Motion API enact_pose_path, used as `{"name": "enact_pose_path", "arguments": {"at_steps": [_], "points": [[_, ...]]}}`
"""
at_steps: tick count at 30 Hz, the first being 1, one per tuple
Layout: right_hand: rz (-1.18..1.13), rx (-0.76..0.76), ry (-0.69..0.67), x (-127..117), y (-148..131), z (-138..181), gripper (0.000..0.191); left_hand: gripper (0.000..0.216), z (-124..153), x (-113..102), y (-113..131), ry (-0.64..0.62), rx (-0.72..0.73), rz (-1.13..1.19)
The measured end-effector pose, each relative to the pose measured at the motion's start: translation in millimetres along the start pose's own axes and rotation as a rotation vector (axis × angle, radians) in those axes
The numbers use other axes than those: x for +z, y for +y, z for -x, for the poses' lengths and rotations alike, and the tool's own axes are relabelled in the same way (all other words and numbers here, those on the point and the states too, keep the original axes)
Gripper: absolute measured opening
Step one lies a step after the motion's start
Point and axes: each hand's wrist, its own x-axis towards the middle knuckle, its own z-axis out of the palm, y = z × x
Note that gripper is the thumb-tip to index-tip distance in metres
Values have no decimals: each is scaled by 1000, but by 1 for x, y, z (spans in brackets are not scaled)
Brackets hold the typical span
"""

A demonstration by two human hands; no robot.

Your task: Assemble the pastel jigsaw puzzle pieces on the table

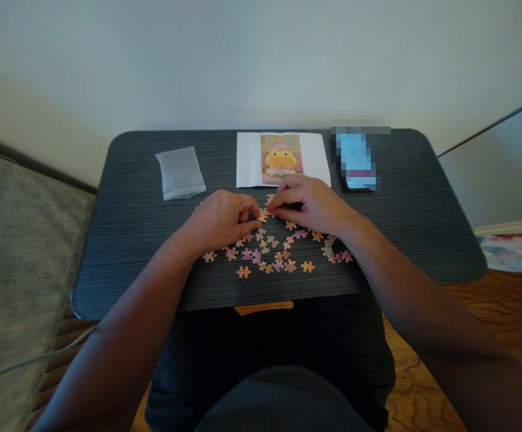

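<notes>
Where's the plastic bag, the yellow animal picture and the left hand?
Plastic bag (180, 173), head view: its flat middle.
Yellow animal picture (281, 159), head view: its printed middle.
Left hand (220, 218), head view: its back.

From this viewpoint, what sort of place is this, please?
Probably a room in a home: a small table with puzzle pieces on it, a plain wall behind, and a wood-patterned floor.

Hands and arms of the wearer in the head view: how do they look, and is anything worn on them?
The left hand and right hand are ungloved, with five-fingered human shapes. The left forearm and right forearm are bare, with no sleeves in view. No watch or bracelet shows at either wrist; rings can't be ruled out.
</notes>
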Motion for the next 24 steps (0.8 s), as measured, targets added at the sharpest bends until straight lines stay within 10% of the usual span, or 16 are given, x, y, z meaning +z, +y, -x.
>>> {"name": "enact_pose_path", "arguments": {"at_steps": [24], "points": [[-35, -23, 1, 3, 7, -1, 18, 25, 0, 5, -18, 70, 178, -77]]}}
